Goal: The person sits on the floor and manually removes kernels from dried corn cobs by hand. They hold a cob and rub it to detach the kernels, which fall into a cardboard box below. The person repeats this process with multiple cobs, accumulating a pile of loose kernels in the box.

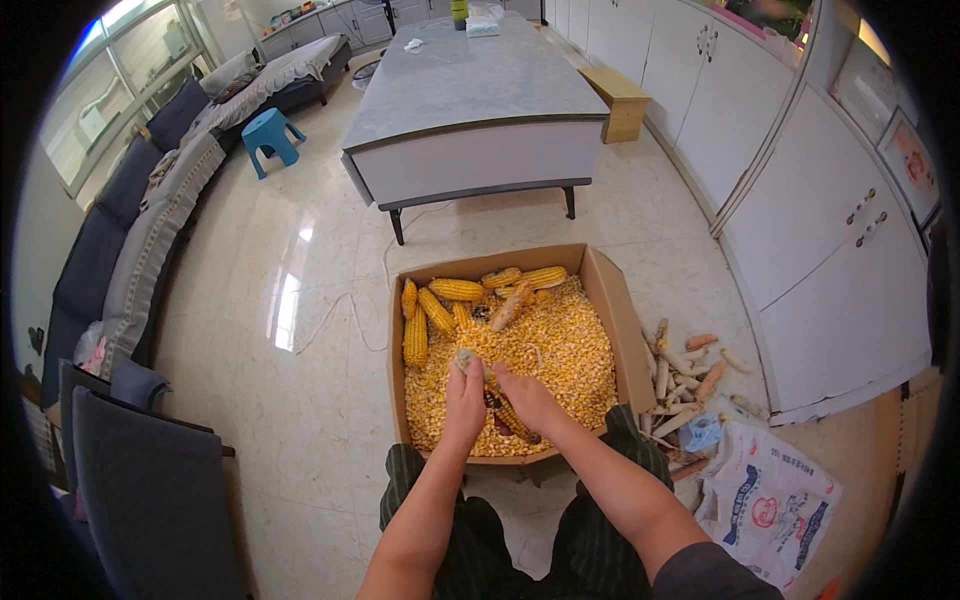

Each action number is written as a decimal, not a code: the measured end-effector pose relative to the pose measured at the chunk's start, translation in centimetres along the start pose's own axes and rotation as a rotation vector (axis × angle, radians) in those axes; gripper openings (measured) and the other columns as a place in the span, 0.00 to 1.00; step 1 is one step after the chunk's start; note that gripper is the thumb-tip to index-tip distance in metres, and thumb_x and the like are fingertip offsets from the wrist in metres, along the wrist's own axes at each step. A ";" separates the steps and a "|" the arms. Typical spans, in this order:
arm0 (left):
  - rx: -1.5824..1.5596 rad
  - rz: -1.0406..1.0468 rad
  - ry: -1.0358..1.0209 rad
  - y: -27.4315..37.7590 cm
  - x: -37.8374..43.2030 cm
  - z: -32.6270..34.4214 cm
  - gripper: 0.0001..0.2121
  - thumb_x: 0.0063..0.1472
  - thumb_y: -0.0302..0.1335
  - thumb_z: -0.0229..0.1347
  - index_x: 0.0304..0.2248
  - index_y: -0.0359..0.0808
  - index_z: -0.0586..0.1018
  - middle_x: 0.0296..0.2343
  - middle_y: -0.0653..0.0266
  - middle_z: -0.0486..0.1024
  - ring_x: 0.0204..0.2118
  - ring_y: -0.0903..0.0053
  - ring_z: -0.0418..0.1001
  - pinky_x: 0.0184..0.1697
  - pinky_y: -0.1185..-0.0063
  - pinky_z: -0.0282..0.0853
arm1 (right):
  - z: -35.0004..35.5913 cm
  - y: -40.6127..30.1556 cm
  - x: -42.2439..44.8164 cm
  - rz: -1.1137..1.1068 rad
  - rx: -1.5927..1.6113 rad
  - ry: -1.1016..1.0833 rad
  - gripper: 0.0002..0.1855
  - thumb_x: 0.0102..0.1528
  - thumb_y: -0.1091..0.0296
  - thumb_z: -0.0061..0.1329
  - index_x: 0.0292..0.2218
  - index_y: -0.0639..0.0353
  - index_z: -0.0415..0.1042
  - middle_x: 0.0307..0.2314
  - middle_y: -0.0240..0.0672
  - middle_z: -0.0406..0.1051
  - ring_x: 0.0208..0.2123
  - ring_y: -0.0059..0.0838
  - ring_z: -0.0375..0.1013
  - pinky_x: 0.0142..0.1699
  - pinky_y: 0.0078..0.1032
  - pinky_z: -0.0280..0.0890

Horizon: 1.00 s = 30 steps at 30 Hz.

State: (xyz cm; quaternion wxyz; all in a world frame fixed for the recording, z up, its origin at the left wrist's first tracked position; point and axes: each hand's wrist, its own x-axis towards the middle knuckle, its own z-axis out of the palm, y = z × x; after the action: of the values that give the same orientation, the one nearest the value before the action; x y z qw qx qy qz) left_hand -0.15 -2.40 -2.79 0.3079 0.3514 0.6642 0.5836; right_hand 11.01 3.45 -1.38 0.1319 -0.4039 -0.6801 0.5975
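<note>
A cardboard box (634, 330) full of loose yellow corn kernels (570, 352) stands on the floor between my knees. Over the kernels, my left hand (466, 394) grips a pale, greyish corn cob (464, 361) whose tip shows above the fingers. Close beside it, my right hand (525, 397) reaches in from the right, its fingers near or on the cob; its exact grip is hidden. Dried ears of corn (456, 289) lie along the box's far and left sides, with a mostly bare orange cob (511, 306) among them. Below my hands rests another ear (517, 421), partly dark.
Stripped cobs (679, 375) lie heaped right of the box, by a blue plastic bag (700, 433) and a white woven sack (772, 502). Ahead stands a grey-topped table (480, 82). A blue stool (271, 139), sofa (112, 262) and grey chair (154, 495) are on the left.
</note>
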 end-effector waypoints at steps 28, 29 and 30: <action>-0.046 0.018 -0.025 0.7 -0.7 0.1 0.13 0.64 0.35 0.38 0.35 0.32 0.64 0.28 0.64 0.63 0.30 0.78 0.61 0.34 0.79 0.58 | 0.6 2.7 1.7 0.017 0.034 -0.033 0.31 0.57 0.44 0.30 0.35 0.69 0.70 0.21 0.48 0.69 0.26 0.40 0.69 0.34 0.31 0.61; -0.061 0.015 -0.029 0.8 -0.6 0.3 0.13 0.64 0.36 0.37 0.35 0.32 0.64 0.28 0.64 0.63 0.30 0.78 0.61 0.34 0.79 0.58 | 0.6 3.0 1.7 0.022 0.072 -0.013 0.31 0.57 0.44 0.30 0.35 0.69 0.70 0.20 0.47 0.69 0.25 0.39 0.68 0.34 0.31 0.61; -0.073 0.012 -0.027 0.7 -0.5 0.2 0.13 0.64 0.36 0.37 0.34 0.32 0.64 0.28 0.64 0.63 0.30 0.78 0.60 0.34 0.79 0.58 | 0.4 2.4 1.6 0.073 0.049 -0.045 0.31 0.57 0.44 0.30 0.34 0.69 0.70 0.20 0.46 0.68 0.25 0.38 0.68 0.34 0.31 0.61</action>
State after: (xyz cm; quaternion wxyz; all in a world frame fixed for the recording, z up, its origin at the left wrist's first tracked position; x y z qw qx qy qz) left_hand 0.38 -2.71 -2.11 0.3259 0.3516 0.6361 0.6046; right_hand 10.67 4.26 -4.21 0.1043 -0.4114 -0.6530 0.6273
